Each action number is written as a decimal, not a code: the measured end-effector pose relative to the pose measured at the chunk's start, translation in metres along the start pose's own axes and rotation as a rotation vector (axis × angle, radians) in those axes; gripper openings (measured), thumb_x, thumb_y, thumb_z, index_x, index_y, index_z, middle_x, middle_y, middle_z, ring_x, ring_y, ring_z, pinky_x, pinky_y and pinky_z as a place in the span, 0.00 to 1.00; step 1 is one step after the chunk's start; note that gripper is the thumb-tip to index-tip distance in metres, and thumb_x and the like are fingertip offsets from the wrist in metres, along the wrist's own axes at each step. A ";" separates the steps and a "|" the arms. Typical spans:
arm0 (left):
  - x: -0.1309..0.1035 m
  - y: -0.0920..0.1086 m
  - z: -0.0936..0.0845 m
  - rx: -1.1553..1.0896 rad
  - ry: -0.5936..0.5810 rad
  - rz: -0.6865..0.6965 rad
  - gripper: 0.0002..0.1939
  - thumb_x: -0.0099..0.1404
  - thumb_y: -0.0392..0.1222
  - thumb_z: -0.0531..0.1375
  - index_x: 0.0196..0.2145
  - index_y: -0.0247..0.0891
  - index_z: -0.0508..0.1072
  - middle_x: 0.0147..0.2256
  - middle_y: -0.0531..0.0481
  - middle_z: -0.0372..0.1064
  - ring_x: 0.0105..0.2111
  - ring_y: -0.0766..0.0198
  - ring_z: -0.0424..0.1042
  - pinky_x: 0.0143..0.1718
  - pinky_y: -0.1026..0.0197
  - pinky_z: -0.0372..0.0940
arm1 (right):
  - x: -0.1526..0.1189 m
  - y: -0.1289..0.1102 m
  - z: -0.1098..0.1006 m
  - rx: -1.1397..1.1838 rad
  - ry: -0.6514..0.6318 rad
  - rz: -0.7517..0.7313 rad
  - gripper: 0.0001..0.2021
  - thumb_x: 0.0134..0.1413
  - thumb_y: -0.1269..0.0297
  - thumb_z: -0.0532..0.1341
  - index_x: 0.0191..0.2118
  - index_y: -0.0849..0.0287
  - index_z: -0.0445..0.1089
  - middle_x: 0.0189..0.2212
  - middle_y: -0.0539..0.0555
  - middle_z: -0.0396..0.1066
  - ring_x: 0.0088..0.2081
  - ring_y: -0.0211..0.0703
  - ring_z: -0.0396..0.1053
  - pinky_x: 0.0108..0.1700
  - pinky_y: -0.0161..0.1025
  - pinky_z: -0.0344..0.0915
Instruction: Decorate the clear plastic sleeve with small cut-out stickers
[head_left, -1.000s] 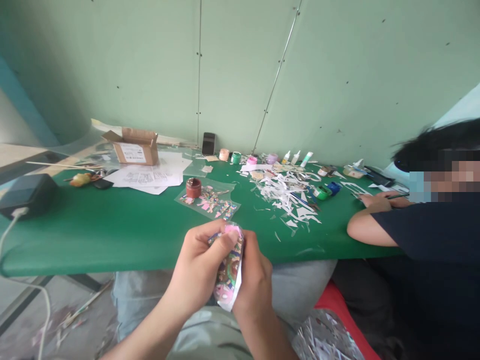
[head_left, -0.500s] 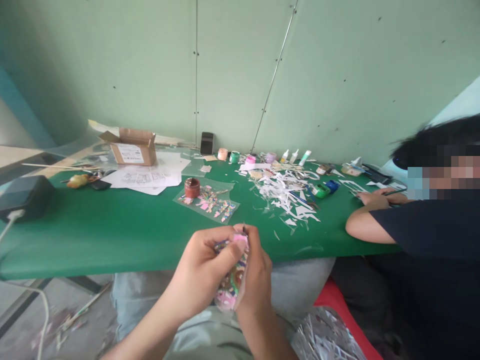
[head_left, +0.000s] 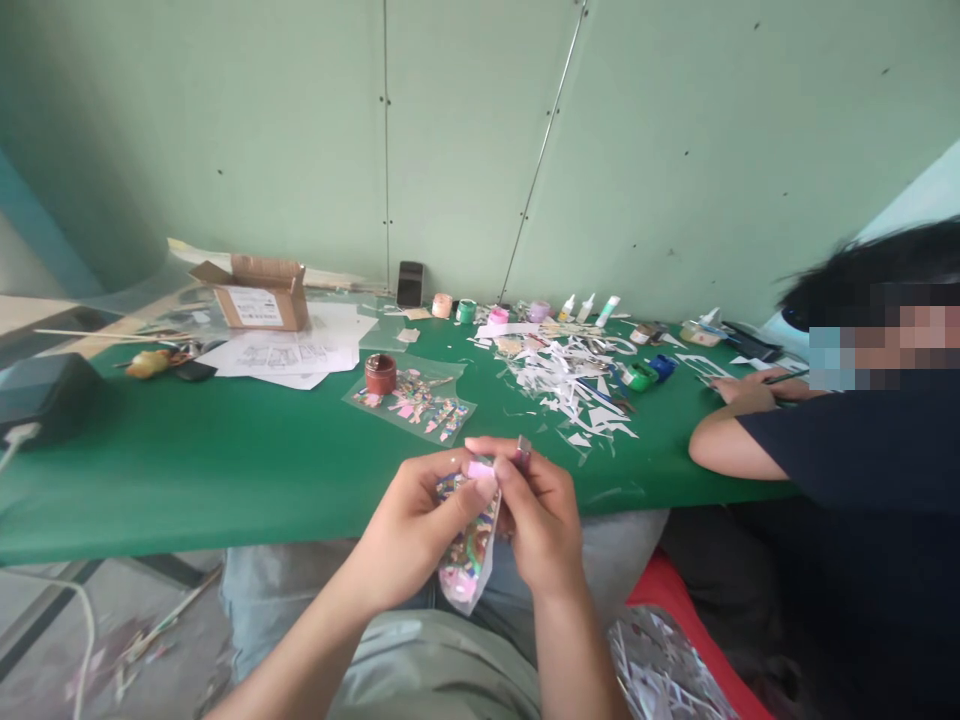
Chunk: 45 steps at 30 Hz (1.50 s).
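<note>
My left hand [head_left: 416,520] is closed on a painted clear plastic sheet [head_left: 461,575], its thumb flat on the front. Pink, green, blue and gold patches cover this sheet, which hangs over my lap just before the table edge. At the sheet's upper right edge, my right hand [head_left: 544,515] is closed, with thumb and finger touching the border. A small metal-ended tool [head_left: 523,453] sticks up between the right fingers; most of it is hidden. Beyond my hands, a similar painted sheet [head_left: 442,425] lies on the table under an open jar of brown paint [head_left: 380,374].
White paper and plastic scraps [head_left: 570,375] spread across the green table [head_left: 225,470]. A cardboard box [head_left: 262,300] and printed sheets [head_left: 315,350] lie left. Paint jars [head_left: 466,311] stand along the wall. Beside me at right sits a person [head_left: 847,480]; a red stool [head_left: 671,585] is below.
My right hand has turned and shifted right, from behind the sheet to its edge, bringing the metal-ended tool into sight. My left hand keeps its hold.
</note>
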<state>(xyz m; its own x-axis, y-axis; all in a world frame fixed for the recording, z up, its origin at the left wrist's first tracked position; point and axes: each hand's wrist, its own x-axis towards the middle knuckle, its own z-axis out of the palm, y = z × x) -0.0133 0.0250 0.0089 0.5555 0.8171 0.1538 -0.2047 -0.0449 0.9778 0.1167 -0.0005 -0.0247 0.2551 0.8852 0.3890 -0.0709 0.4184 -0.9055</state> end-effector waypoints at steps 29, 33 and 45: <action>0.006 -0.008 -0.003 0.176 0.090 0.082 0.21 0.65 0.57 0.61 0.26 0.38 0.63 0.21 0.57 0.60 0.22 0.69 0.56 0.24 0.66 0.55 | 0.001 0.010 -0.004 0.201 -0.004 0.179 0.20 0.52 0.44 0.68 0.30 0.59 0.73 0.11 0.38 0.49 0.14 0.28 0.42 0.15 0.28 0.43; 0.006 -0.010 -0.002 0.252 0.127 0.095 0.17 0.67 0.53 0.59 0.28 0.38 0.65 0.23 0.56 0.63 0.25 0.67 0.60 0.27 0.65 0.57 | 0.001 0.010 -0.004 0.171 0.038 0.121 0.20 0.54 0.45 0.68 0.32 0.60 0.75 0.11 0.39 0.51 0.14 0.28 0.44 0.16 0.29 0.45; 0.013 -0.023 0.000 0.244 0.196 0.136 0.14 0.69 0.50 0.58 0.30 0.39 0.66 0.20 0.57 0.64 0.20 0.68 0.61 0.22 0.66 0.57 | 0.011 0.006 0.002 0.249 0.038 0.278 0.22 0.47 0.44 0.70 0.26 0.57 0.64 0.11 0.39 0.55 0.13 0.25 0.43 0.14 0.25 0.43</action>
<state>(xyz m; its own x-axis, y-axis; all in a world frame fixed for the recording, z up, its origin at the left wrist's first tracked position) -0.0021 0.0365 -0.0114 0.3663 0.8881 0.2777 -0.0539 -0.2777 0.9592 0.1172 0.0121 -0.0256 0.2288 0.9656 0.1232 -0.3734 0.2039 -0.9050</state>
